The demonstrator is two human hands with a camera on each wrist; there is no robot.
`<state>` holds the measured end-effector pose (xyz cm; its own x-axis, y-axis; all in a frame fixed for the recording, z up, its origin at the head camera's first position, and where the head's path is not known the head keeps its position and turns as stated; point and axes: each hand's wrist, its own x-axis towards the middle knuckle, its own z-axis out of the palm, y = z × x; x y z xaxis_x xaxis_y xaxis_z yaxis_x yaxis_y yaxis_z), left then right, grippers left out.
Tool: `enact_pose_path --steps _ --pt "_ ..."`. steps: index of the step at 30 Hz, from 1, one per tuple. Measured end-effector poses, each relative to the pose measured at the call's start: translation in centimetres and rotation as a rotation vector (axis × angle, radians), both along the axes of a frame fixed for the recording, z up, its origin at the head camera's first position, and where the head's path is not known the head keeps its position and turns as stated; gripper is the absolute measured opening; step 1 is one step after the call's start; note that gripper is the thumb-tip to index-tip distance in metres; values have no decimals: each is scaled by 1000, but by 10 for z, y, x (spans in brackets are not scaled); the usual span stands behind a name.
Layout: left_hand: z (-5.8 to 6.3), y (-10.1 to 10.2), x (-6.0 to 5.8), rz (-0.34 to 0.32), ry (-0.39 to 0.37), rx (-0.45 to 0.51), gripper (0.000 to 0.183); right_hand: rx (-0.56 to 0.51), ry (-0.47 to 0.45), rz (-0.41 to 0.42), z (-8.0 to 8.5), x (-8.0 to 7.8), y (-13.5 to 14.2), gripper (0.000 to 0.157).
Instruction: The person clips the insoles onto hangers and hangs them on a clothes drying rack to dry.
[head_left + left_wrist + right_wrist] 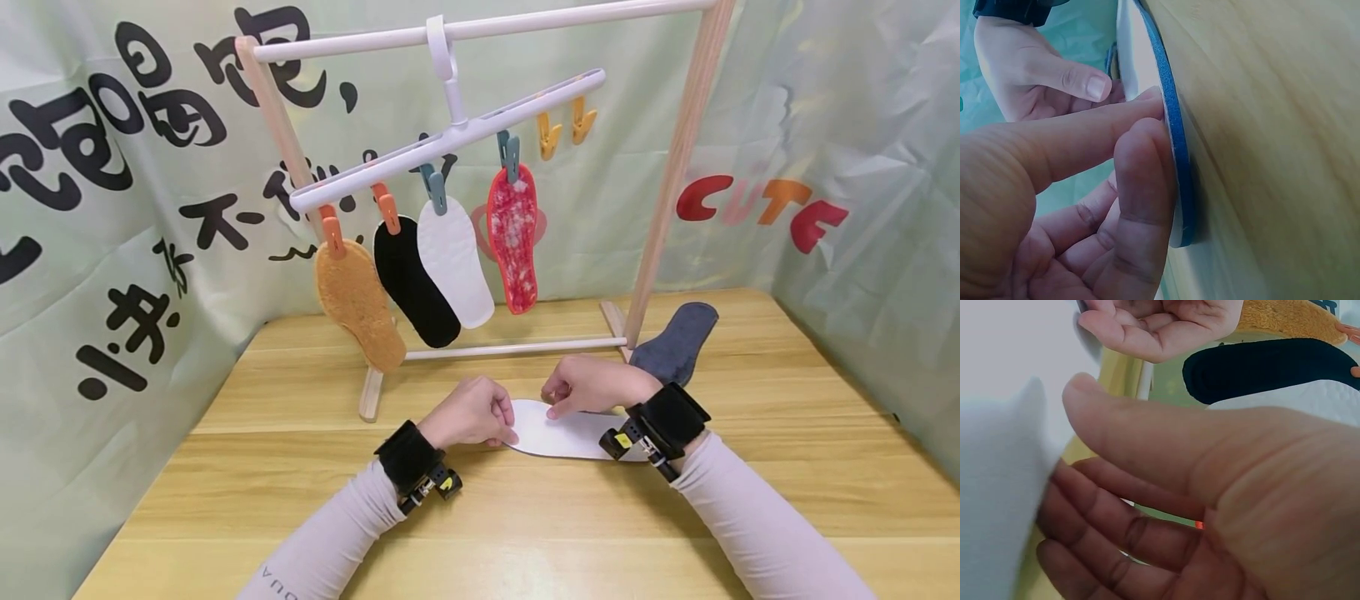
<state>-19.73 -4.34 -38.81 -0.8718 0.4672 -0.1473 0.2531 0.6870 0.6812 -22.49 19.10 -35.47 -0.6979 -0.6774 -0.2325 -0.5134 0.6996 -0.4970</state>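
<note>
A white insole (570,432) with a thin blue underside (1175,125) lies flat on the table in front of me. My left hand (471,412) pinches at its left end, thumb and forefinger together at the rim in the left wrist view. Over its far edge is my right hand (596,385), fingers loosely bent. In the right wrist view the right thumb (1094,403) reaches over the white face, apart from the fingers (1104,512), which sit beyond the edge. Part of the insole is hidden under the right wrist.
Behind stands a rack (678,167) with a tilted clip hanger (457,137). From it hang a tan insole (352,292), a black insole (408,279), a white quilted insole (453,267) and a red one (513,242). Two yellow clips (549,137) hold nothing. A dark grey insole (678,337) lies right.
</note>
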Motion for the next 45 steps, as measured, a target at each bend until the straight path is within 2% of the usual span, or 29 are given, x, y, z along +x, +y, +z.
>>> enact_pose_path --steps 6,11,17,29,40,45 --pt "0 -1 -1 2 22 -19 25 6 20 -38 -2 -3 -1 25" --pt "-2 -3 -2 1 50 -32 26 -64 46 -18 -7 -5 -1 17" --pt "-2 -5 -4 0 77 -43 27 -128 68 -40 -10 -6 0 9" --pt "-4 -10 -8 45 69 17 26 -178 51 -90 -5 -8 4 8" --pt "-4 -13 -9 100 116 12 31 -219 117 -171 1 -9 8 10" --pt "-4 -13 -10 84 135 -3 36 -265 132 -209 1 -12 8 12"
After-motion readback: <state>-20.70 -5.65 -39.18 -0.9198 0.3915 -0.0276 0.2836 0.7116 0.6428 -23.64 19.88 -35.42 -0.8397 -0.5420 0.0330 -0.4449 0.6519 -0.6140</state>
